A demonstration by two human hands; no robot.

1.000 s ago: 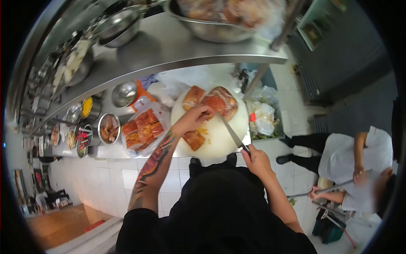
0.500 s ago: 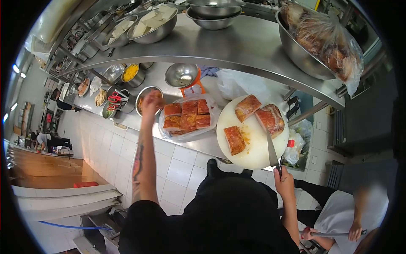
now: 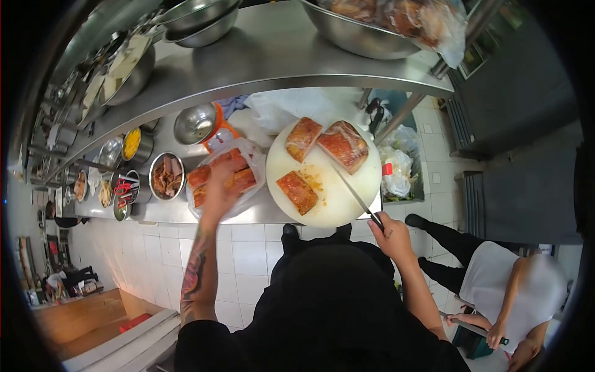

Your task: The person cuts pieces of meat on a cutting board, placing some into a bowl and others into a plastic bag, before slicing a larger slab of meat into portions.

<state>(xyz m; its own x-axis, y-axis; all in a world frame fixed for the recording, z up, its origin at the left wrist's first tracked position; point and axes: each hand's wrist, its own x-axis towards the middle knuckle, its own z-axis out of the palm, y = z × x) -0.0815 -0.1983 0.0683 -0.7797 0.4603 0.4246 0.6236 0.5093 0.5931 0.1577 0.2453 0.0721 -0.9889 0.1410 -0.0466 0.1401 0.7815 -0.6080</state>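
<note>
Left hand (image 3: 224,188) is showing blurred over the bag of meat (image 3: 248,178); I cannot tell its spread or contact. Near piece (image 3: 297,193) is lying to its right on the round board (image 3: 365,186), closer to this hand than the other. Big piece (image 3: 344,147) is sitting beyond, on the board's far side. Knife (image 3: 354,195) is slanting forward and left, tip ending just beside that big piece; right hand (image 3: 390,235) is gripping the handle.
</note>
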